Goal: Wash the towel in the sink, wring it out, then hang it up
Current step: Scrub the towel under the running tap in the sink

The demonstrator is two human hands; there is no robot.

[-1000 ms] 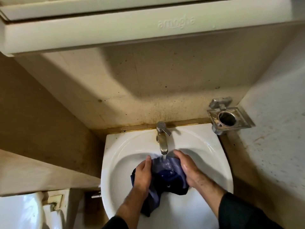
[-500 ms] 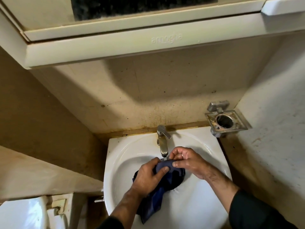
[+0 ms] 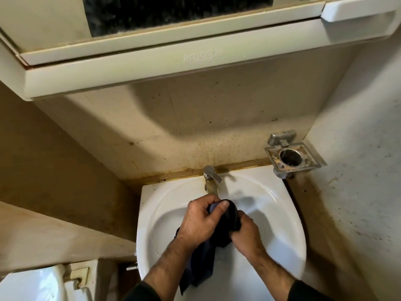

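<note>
Sink (image 3: 288,231) contains dark towel (image 3: 225,222) (bunched), long axis toward viewer, tail hanging. Left hand (image 3: 201,220) and right hand (image 3: 245,235) both grip it.

A second ago both hands lay flat on the spread towel (image 3: 225,231) under the tap; now the left hand (image 3: 200,220) has curled round its upper bunch, thumb on top; the right hand (image 3: 246,234) has dropped from beside the spout and grips the cloth just below the left fingers.
</note>
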